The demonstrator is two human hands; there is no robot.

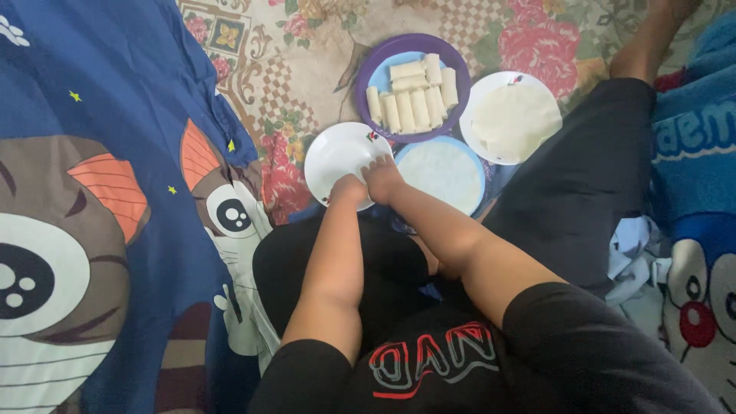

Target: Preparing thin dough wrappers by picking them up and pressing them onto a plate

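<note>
Where both hands meet, left hand (347, 189), right hand (381, 178), seemingly touching white plate (335, 152).

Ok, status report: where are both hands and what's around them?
Left hand and right hand together on the white plate. Grip hidden. Purple plate of rolls beyond; two plates of flat wrappers right. Nothing blocking.

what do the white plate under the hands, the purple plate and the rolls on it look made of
White plate: smooth, faintly glossy, thin rim; looks like plastic or melamine, could be ceramic. Both hands, left hand and right hand, rest at its near edge. Purple plate: even colour with a blue centre and a soft sheen, probably plastic. Rolls: pale, matte, soft-edged cylinders, apparently uncooked dough wrappers around a filling that is hidden.
</note>
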